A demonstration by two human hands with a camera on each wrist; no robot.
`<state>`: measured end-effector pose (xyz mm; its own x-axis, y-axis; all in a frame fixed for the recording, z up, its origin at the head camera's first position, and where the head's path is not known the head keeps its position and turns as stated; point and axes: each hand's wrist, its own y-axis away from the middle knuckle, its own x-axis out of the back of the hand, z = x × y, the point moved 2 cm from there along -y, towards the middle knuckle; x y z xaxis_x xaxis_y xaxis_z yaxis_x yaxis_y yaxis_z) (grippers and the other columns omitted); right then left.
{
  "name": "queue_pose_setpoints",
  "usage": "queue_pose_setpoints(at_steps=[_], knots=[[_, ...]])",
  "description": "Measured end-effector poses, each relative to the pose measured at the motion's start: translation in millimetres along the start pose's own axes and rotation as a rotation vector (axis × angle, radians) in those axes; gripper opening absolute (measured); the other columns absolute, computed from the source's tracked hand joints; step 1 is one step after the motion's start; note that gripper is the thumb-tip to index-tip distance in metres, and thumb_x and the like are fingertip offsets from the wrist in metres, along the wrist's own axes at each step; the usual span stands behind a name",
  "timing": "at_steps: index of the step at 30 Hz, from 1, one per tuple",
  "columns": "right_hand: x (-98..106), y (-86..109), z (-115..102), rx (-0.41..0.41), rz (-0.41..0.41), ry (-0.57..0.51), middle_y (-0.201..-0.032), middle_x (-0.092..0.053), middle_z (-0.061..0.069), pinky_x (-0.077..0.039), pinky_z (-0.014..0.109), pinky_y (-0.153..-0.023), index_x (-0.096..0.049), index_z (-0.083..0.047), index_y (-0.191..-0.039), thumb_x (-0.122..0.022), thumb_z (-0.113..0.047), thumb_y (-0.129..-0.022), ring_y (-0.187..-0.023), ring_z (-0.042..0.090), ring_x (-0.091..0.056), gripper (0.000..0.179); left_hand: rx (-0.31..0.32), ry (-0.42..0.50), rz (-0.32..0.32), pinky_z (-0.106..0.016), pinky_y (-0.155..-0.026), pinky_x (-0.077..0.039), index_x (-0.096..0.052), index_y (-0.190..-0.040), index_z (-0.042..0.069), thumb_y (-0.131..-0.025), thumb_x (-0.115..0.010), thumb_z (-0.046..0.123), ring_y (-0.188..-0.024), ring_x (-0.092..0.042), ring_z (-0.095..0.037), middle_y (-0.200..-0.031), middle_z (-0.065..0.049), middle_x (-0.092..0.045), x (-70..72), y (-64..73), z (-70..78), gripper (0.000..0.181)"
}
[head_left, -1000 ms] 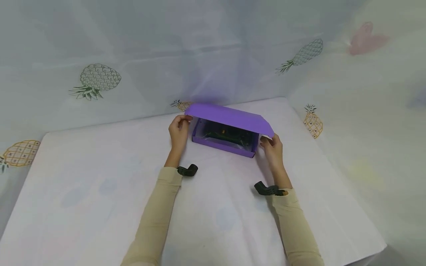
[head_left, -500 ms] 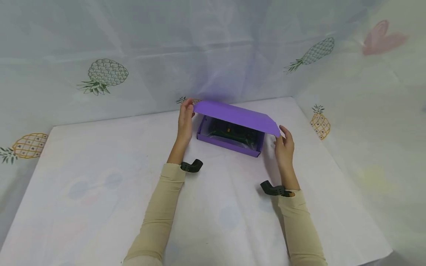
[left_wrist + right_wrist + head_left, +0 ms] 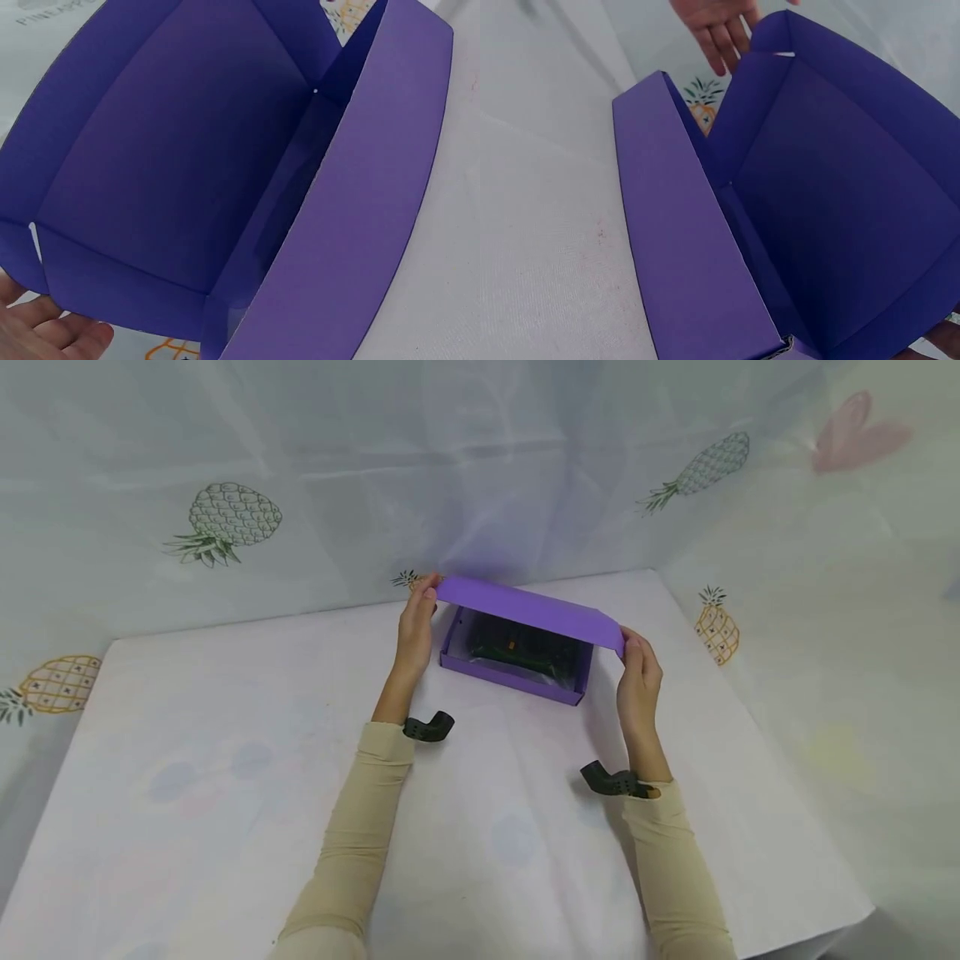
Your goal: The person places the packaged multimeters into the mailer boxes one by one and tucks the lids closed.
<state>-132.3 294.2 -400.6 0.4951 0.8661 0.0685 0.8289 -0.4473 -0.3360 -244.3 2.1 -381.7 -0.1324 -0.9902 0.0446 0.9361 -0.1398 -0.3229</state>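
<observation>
A shallow purple cardboard box (image 3: 510, 681) stands on the table with its hinged lid (image 3: 532, 610) tilted partway up. Inside lies a dark item in clear plastic wrap (image 3: 525, 647), with a small orange mark on it; its kind is unclear. At the lid's left end, my left hand (image 3: 414, 631) has its fingers extended along the side flap (image 3: 127, 292), touching its outer face. My right hand (image 3: 639, 685) reaches the lid's right front corner, fingers against its outer side. In the right wrist view, only parts of the right fingers (image 3: 945, 337) show beneath the flap.
A white cloth (image 3: 225, 827) covers the table. Behind and to the right hangs a pale curtain (image 3: 337, 510) printed with pineapples, close to the box's back. A dark wrist mount (image 3: 429, 727) sits on the left wrist, another mount (image 3: 611, 779) on the right.
Both hands held the lid's front corners a second ago. The left has shifted up along the side flap and its fingers straightened. The right came away, then returned to the corner.
</observation>
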Motion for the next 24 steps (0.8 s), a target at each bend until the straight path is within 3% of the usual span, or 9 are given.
queue_pose_setpoints(at_steps=[5, 9, 16, 21, 24], knots=[[-0.8, -0.4, -2.6, -0.001, -0.018, -0.028, -0.134, -0.055, 0.02, -0.039, 0.033, -0.109, -0.052, 0.008, -0.133, -0.033, -0.018, -0.108, -0.127, 0.018, -0.053, 0.041, 0.026, 0.007, -0.024, -0.03, -0.114, -0.033, -0.041, -0.145, -0.003, -0.106, -0.031, 0.024, -0.143, -0.033, -0.025, -0.153, -0.016, -0.037, -0.5, -1.4, 0.2, 0.048], [-1.0, 0.4, -4.5, -0.001, -0.052, -0.02, -0.139, -0.052, 0.019, -0.037, 0.04, -0.111, -0.051, 0.006, -0.136, -0.032, -0.02, -0.108, -0.132, 0.022, -0.048, 0.043, 0.032, 0.007, -0.041, -0.033, -0.114, -0.033, -0.04, -0.146, -0.002, -0.107, -0.031, 0.025, -0.143, -0.032, -0.025, -0.154, -0.017, -0.035, -0.4, -1.3, 1.3, 0.048], [-1.6, -0.9, -12.5, -0.008, -0.151, 0.014, -0.146, -0.046, 0.019, -0.032, 0.043, -0.114, -0.042, 0.005, -0.144, -0.027, -0.02, -0.109, -0.138, 0.028, -0.04, 0.046, 0.0, -0.021, -0.064, -0.04, -0.116, -0.03, -0.039, -0.147, -0.001, -0.107, -0.027, 0.022, -0.144, -0.029, -0.027, -0.155, -0.017, -0.033, 1.0, -4.2, 3.9, 0.048], [-4.9, 2.2, -32.1, -0.012, -0.184, 0.024, -0.148, -0.041, 0.024, -0.03, 0.047, -0.115, -0.036, 0.007, -0.146, -0.02, -0.016, -0.108, -0.141, 0.033, -0.035, 0.047, -0.004, -0.053, -0.073, -0.032, -0.117, -0.026, -0.039, -0.148, 0.002, -0.107, -0.029, 0.026, -0.145, -0.028, -0.024, -0.156, -0.014, -0.033, 0.9, -8.9, 8.8, 0.049], [-6.0, 3.7, -41.8, 0.008, -0.179, 0.058, -0.148, -0.039, 0.027, -0.027, 0.049, -0.116, -0.034, 0.009, -0.146, -0.018, -0.013, -0.108, -0.141, 0.037, -0.033, 0.047, 0.026, -0.08, -0.087, -0.028, -0.117, -0.022, -0.039, -0.149, 0.005, -0.106, -0.032, 0.031, -0.145, -0.028, -0.02, -0.156, -0.011, -0.033, -0.4, -13.1, 11.5, 0.051]])
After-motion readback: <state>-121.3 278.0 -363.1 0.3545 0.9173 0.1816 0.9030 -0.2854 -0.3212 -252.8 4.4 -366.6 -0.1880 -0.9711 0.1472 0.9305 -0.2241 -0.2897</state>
